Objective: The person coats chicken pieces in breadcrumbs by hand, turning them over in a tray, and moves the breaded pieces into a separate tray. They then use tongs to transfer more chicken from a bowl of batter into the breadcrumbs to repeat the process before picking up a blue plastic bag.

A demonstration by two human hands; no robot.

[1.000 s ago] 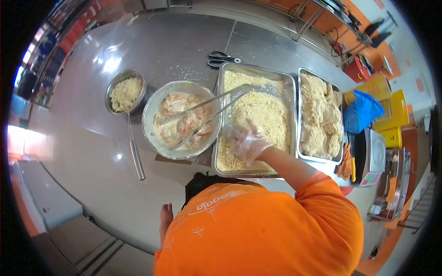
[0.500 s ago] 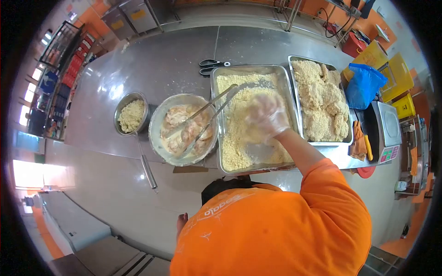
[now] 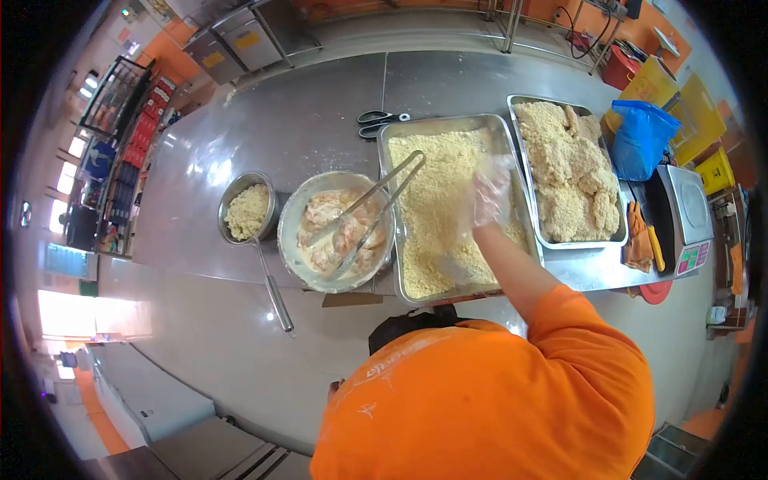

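My right hand (image 3: 491, 192), in a clear plastic glove, is over the right half of a metal tray (image 3: 392, 240) of pale yellow crumbs (image 3: 428, 192). Its fingers look stretched out, slightly blurred, pointing to the far side, and nothing shows in them. My left hand (image 3: 334, 390) hangs low beside the orange shirt, only a dark sliver of it showing. Left of the crumb tray stands a bowl (image 3: 294, 260) of wet, battered meat pieces (image 3: 352, 232). Metal tongs (image 3: 372, 192) lean across its rim, their bent end over the crumbs.
Coated pieces (image 3: 564, 172) fill a second tray (image 3: 534, 220) on the right. A handled strainer (image 3: 276, 296) holding crumbs sits left of the bowl. Black scissors (image 3: 376, 122) lie behind. Farther right are a blue bag (image 3: 640, 140), an orange glove (image 3: 638, 240) and a scale (image 3: 690, 208).
My right hand has gone from spread flat on the crumbs to turned on its side, nearer the tray's right wall. The whole view has shifted slightly. My left hand shows less.
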